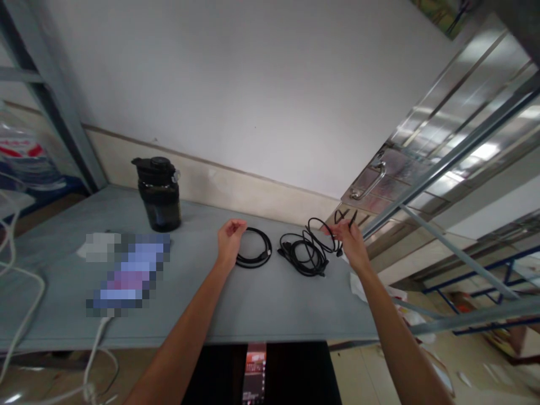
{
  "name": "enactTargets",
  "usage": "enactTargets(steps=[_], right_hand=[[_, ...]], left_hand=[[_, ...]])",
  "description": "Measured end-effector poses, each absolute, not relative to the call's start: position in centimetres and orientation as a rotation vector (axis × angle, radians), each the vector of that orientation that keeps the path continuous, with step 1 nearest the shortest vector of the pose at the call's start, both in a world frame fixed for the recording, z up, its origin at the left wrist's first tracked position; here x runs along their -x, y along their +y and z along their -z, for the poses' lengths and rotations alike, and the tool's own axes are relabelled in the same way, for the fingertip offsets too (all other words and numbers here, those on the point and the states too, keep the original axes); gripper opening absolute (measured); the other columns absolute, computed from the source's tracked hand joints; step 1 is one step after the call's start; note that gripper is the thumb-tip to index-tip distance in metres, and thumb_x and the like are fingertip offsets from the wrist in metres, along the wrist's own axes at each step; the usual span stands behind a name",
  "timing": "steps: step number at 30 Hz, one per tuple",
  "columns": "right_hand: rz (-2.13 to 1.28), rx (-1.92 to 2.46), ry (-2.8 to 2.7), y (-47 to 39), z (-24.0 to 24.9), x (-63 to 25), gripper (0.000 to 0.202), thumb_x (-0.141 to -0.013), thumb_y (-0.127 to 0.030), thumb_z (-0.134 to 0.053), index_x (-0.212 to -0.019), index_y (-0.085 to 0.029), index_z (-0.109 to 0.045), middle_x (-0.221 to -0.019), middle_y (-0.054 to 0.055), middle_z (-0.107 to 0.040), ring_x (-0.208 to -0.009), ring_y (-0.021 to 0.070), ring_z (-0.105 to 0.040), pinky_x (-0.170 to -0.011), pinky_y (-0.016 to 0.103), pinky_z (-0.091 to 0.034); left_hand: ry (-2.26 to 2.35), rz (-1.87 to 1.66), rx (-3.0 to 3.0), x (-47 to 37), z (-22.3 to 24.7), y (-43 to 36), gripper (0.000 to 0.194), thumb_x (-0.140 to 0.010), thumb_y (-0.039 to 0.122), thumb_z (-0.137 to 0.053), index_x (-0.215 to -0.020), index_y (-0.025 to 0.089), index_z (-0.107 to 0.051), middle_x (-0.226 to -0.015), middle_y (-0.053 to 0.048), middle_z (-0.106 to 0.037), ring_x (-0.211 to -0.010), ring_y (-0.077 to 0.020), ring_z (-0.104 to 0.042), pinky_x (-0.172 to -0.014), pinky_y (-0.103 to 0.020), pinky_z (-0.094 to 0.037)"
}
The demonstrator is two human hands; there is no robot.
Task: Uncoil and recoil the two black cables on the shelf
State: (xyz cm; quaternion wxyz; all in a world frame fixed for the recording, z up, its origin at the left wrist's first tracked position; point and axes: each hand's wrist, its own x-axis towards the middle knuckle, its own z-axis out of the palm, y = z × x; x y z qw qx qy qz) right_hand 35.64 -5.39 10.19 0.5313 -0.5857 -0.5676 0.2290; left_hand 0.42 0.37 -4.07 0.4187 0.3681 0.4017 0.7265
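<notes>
A neatly coiled black cable (270, 247) lies flat on the grey tabletop (270, 315). My left hand (230, 233) is at its left edge, fingers curled. The hand hides that side of the coil, and I cannot see whether the fingers grip it. Further right, a loose bundle of black cables (304, 259) lies tangled on the table. My right hand (346, 233) is closed on black cable that loops up from this bundle, with a short dark end sticking up past the fingers.
A dark bottle (160, 197) stands near the wall. Left of my arm are a blurred-out phone (130, 270) and a white cable (95, 349). A phone with a lit screen (255, 371) is below the table edge. Metal bed-frame bars (422, 185) run close at the right.
</notes>
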Motion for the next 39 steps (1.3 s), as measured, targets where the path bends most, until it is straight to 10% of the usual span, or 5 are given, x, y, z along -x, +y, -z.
enactTargets(steps=[11, 20, 31, 34, 39], right_hand=[[-0.498, 1.116, -1.221, -7.4, -19.7, -33.9, 0.067, -0.086, -0.089, -0.08, -0.098, -0.027, -0.058, -0.097, 0.007, -0.087, -0.078, 0.021, -0.084, -0.064, 0.029, -0.065], [-0.322, 0.884, -1.214, -10.8, -29.5, -32.7, 0.057, -0.091, -0.075, -0.087, -0.092, -0.026, -0.058, -0.063, -0.01, -0.046, -0.045, 0.0064, -0.03, -0.038, 0.02, -0.021], [-0.248, 0.837, -1.322, -15.6, -36.9, -32.3, 0.052, -0.098, -0.074, -0.081, -0.097, -0.029, -0.054, -0.066, -0.011, -0.029, -0.052, 0.0105, -0.021, -0.047, 0.026, -0.017], [-0.279, 0.832, -1.33, -16.0, -37.3, -32.7, 0.054, -0.098, -0.077, -0.08, -0.098, -0.03, -0.055, -0.066, -0.011, -0.029, -0.052, 0.0107, -0.02, -0.046, 0.026, -0.018], [-0.393, 0.908, -1.385, -15.3, -35.3, -33.1, 0.052, -0.102, -0.079, -0.073, -0.103, -0.03, -0.056, -0.068, -0.01, -0.033, -0.052, 0.0106, -0.026, -0.045, 0.025, -0.023]], left_hand=[[1.063, -1.753, -1.089, -0.5, 4.1, -0.5, 0.033, -0.083, 0.052, -0.086, -0.09, 0.021, -0.079, -0.087, -0.005, -0.076, -0.084, -0.0243, -0.069, -0.084, -0.038, -0.057], [1.116, -1.739, -1.197, -0.4, 3.7, -0.9, 0.041, -0.089, 0.063, -0.081, -0.092, 0.023, -0.077, -0.09, -0.006, -0.077, -0.086, -0.0256, -0.071, -0.086, -0.039, -0.056], [1.213, -1.786, -1.855, -1.0, 1.6, -3.8, 0.021, -0.102, 0.047, -0.07, -0.104, 0.027, -0.075, -0.093, -0.008, -0.078, -0.089, -0.0317, -0.075, -0.095, -0.05, -0.059], [1.12, -1.862, -1.949, -2.9, -0.6, -7.0, 0.02, -0.104, 0.041, -0.07, -0.121, 0.03, -0.073, -0.099, -0.007, -0.078, -0.093, -0.0329, -0.076, -0.096, -0.053, -0.062], [0.839, -1.907, -2.255, -9.9, -8.1, -14.2, 0.077, -0.105, 0.041, -0.077, -0.174, 0.038, -0.042, -0.147, -0.017, -0.073, -0.131, -0.0428, -0.07, -0.111, -0.065, -0.059]])
